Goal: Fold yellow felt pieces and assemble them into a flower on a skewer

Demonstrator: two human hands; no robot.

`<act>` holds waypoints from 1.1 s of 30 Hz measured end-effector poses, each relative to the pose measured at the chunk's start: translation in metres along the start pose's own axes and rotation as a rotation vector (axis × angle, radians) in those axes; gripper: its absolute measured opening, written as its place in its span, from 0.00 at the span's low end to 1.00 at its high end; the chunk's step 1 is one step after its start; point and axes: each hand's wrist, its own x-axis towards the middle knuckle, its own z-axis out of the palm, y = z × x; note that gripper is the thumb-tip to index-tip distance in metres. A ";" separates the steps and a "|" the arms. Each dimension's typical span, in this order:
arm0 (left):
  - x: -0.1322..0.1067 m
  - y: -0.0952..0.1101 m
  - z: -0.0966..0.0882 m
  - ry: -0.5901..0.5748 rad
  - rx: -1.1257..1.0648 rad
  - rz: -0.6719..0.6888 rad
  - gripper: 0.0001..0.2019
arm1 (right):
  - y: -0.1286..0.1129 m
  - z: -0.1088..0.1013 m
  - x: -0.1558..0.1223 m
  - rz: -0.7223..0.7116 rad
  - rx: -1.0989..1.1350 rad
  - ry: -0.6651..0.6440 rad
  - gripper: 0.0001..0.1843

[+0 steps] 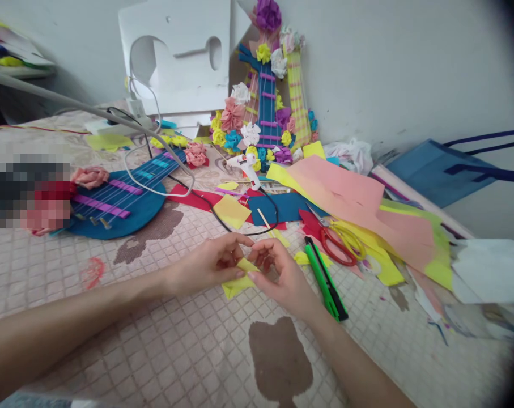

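My left hand (209, 263) and my right hand (280, 277) meet over the patterned bed cover, both pinching a small yellow piece of paper (238, 282). The paper is folded between the fingertips, and its lower edge hangs just above the cover. A green utility knife (325, 277) lies right beside my right hand. Red-and-yellow scissors (339, 241) rest a little farther right, on the coloured sheets.
Pink, yellow and green paper sheets (359, 198) spread to the right. A white glue gun (246, 164) with its black cord stands behind the hands. A blue craft guitar (120, 198) lies at left, and another with paper flowers (265, 107) leans on the wall. A blue bag (444, 170) sits far right.
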 end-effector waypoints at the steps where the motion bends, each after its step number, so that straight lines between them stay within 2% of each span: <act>1: 0.000 -0.001 0.001 0.008 -0.011 -0.003 0.21 | 0.001 0.002 0.000 0.009 0.018 -0.015 0.16; 5: 0.001 -0.001 -0.001 0.034 -0.111 -0.064 0.20 | 0.007 0.007 0.001 0.060 0.125 0.057 0.13; 8: 0.002 -0.001 -0.004 -0.032 -0.198 -0.122 0.23 | 0.007 0.005 0.001 0.054 0.199 0.152 0.11; 11: 0.002 -0.002 -0.006 -0.035 -0.188 -0.119 0.24 | 0.005 0.001 0.000 0.056 0.206 0.153 0.11; 15: 0.003 -0.002 -0.010 0.043 -0.099 -0.123 0.18 | 0.005 -0.007 -0.004 -0.005 0.033 0.082 0.09; 19: 0.006 -0.001 -0.018 0.082 -0.079 -0.097 0.17 | 0.006 -0.012 -0.004 -0.148 -0.175 0.042 0.17; 22: 0.007 -0.002 -0.022 0.054 -0.068 -0.060 0.16 | 0.008 -0.011 -0.002 -0.250 -0.294 0.042 0.23; 25: 0.008 -0.004 -0.024 0.003 -0.048 -0.044 0.16 | 0.011 -0.008 -0.001 -0.329 -0.386 0.041 0.21; 26: 0.007 -0.004 -0.024 0.005 -0.024 -0.041 0.15 | 0.012 -0.007 -0.001 -0.347 -0.419 0.052 0.20; 28: 0.006 -0.002 -0.024 0.081 0.084 -0.013 0.13 | 0.013 -0.007 -0.002 -0.365 -0.494 0.113 0.17; 31: 0.002 0.003 -0.022 0.228 0.412 0.131 0.14 | 0.013 -0.007 -0.003 -0.348 -0.636 0.265 0.13; 33: -0.002 0.004 -0.015 0.194 0.640 0.249 0.19 | 0.012 -0.006 -0.004 -0.323 -0.750 0.316 0.11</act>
